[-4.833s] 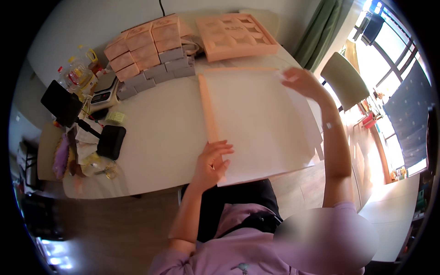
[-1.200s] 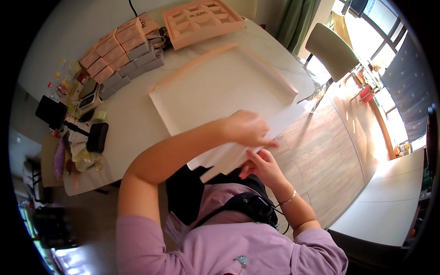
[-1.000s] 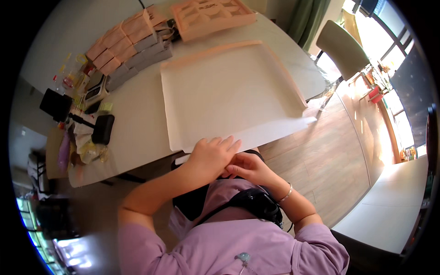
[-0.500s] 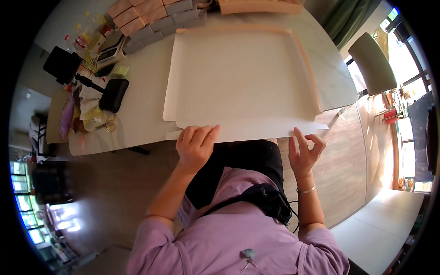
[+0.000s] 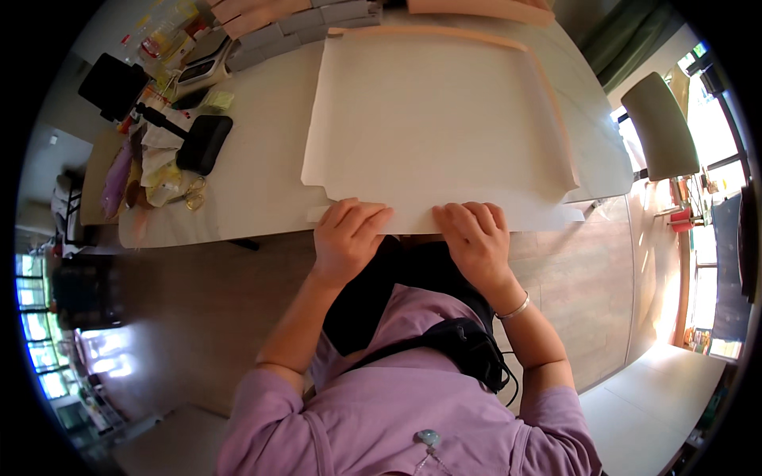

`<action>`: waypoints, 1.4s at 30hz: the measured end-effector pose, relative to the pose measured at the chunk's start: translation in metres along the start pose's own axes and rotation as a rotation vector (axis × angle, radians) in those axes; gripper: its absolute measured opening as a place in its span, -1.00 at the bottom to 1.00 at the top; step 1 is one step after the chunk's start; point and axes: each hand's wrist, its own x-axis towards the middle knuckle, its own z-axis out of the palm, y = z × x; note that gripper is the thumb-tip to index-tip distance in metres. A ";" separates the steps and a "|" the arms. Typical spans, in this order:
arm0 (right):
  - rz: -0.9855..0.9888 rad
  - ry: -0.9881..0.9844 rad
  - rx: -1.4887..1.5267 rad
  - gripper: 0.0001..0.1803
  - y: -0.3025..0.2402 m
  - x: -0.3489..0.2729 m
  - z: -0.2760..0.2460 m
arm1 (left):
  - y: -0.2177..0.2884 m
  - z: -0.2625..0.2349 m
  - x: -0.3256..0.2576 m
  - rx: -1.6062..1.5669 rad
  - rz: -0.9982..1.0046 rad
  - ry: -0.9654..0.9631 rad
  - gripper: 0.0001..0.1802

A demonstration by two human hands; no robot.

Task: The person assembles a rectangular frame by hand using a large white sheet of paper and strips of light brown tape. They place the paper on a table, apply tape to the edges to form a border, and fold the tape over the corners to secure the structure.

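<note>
A large flat sheet of white cardboard point(image 5: 432, 119) with tan folded edges lies on the white table point(image 5: 254, 166). Its near flap hangs over the table's front edge. My left hand point(image 5: 347, 238) lies palm down on that near edge, fingers together and curled over it. My right hand point(image 5: 475, 236) presses the same edge a little to the right. Both hands rest flat on the flap; neither lifts the sheet.
A row of tan and grey boxes point(image 5: 298, 16) stands at the table's far side. A black case point(image 5: 203, 143), scissors point(image 5: 193, 193), a black stand point(image 5: 111, 83) and small clutter sit at the left end. A grey chair point(image 5: 660, 123) stands at the right.
Both hands came off the sheet, met near my chest, then returned to the sheet's near edge. The view has tilted down, so the sheet now lies higher in the picture.
</note>
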 end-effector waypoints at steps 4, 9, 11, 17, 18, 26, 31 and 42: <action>0.032 -0.007 -0.046 -0.64 -0.001 0.004 0.006 | -0.023 -0.012 -0.017 -0.022 -0.036 0.061 -0.55; 0.053 -0.022 -0.051 -0.64 -0.014 0.014 0.006 | -0.027 -0.012 -0.031 -0.044 -0.061 0.092 -0.57; 0.037 -0.018 -0.035 -0.65 -0.020 0.019 0.011 | -0.025 -0.008 -0.030 -0.066 -0.075 0.100 -0.58; 0.013 -0.093 0.000 -0.67 -0.022 0.028 0.019 | -0.017 -0.015 -0.013 -0.038 -0.151 0.029 -0.50; 0.009 -0.105 0.005 -0.66 -0.020 0.028 0.017 | -0.016 -0.016 -0.013 -0.049 -0.165 0.020 -0.52; -0.048 -0.004 0.179 -0.70 -0.016 0.032 0.018 | -0.011 -0.012 -0.008 -0.110 0.001 0.084 -0.65; -0.019 -0.004 0.235 -0.75 0.001 0.040 0.017 | -0.023 -0.007 0.005 -0.127 0.035 0.089 -0.68; -0.066 -0.013 0.302 -0.79 -0.009 0.037 0.023 | -0.019 -0.006 -0.004 -0.104 0.028 0.085 -0.70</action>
